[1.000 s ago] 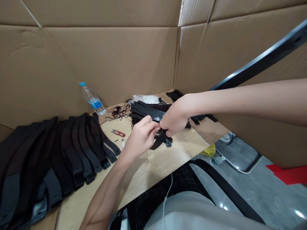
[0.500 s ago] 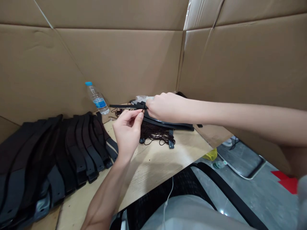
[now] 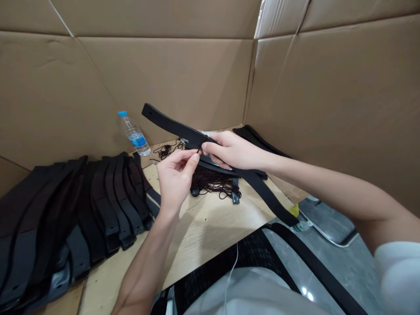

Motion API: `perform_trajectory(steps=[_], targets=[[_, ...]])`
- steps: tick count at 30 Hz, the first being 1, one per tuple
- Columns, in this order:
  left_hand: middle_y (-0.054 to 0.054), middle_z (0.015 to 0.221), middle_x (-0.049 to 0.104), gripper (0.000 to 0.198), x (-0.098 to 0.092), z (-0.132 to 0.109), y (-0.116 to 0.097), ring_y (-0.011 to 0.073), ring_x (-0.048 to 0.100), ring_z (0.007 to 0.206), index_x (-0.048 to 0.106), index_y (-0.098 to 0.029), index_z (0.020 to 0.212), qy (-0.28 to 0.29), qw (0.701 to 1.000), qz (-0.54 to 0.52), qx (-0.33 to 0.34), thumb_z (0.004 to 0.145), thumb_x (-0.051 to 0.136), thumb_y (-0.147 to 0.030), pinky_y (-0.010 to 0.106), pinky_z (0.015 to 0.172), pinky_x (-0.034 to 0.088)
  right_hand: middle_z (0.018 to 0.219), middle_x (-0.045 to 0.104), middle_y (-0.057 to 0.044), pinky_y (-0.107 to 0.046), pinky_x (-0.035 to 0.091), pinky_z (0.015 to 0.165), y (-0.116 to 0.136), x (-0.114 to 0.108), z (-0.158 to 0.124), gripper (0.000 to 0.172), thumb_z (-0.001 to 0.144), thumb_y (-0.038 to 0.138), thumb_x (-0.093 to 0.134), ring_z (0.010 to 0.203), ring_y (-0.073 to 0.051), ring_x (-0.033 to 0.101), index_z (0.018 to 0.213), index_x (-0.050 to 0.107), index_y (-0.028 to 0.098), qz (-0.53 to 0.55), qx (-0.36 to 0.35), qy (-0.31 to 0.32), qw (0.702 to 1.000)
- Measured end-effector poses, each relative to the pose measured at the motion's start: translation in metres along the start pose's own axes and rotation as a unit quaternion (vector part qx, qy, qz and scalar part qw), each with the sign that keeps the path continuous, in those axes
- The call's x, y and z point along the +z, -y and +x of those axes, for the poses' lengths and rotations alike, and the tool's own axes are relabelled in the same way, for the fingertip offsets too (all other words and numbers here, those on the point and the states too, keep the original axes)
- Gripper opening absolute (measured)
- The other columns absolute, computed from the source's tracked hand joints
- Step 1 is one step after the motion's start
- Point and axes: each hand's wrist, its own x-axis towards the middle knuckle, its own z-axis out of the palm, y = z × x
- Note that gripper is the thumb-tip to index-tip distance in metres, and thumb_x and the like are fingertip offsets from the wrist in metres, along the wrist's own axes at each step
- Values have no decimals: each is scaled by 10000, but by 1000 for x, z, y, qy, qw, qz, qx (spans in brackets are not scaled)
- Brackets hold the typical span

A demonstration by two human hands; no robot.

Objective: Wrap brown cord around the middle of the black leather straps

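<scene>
A long black strap [image 3: 170, 124] slants from upper left to lower right above the wooden table [image 3: 210, 227]. My right hand [image 3: 229, 151] grips it near the middle, fingers closed round it. My left hand [image 3: 175, 175] is raised just below, thumb and fingertips pinched at the strap's underside near a small tag or thread that I cannot make out. Beneath the hands lie a tangle of dark cord [image 3: 213, 181] and more black straps [image 3: 252, 135].
A row of several dark straps [image 3: 82, 205] covers the table's left side. A water bottle [image 3: 134, 133] stands against the cardboard wall [image 3: 183, 78] that rings the table. A black chair frame [image 3: 315, 262] and grey floor are at lower right.
My right hand has lifted the black strap off the pile and turned it, so it now slants across in front of me. My left hand has stayed pinched next to it.
</scene>
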Motion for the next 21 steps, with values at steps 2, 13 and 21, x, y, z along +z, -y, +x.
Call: perform_trajectory(steps=[2, 13, 21], targets=[[28, 772, 737, 118, 0, 0, 0, 148, 671, 701, 760, -158, 810, 5, 1000, -3, -1, 748, 695, -235, 223, 567, 539, 470, 406, 88, -215, 317, 452, -1, -1, -2, 233, 973, 155, 383, 405, -68, 381, 756, 463, 180, 123, 26, 43, 991], [22, 735, 700, 75, -3, 2, 0, 136, 626, 660, 729, -164, 755, 36, 998, 14, 42, 770, 669, -206, 238, 587, 517, 563, 439, 86, -156, 320, 394, -24, -10, -8, 177, 988, 270, 490, 424, -35, 388, 863, 485, 144, 400, -36, 226, 888], [-10, 667, 537, 121, 3, -10, 3, 107, 528, 596, 681, -184, 806, 191, 947, 57, 252, 892, 596, -194, 218, 532, 421, 514, 453, 89, -184, 329, 426, -13, -60, -2, 304, 853, 404, 694, 417, -35, 410, 797, 623, 113, 126, -9, 489, 863]])
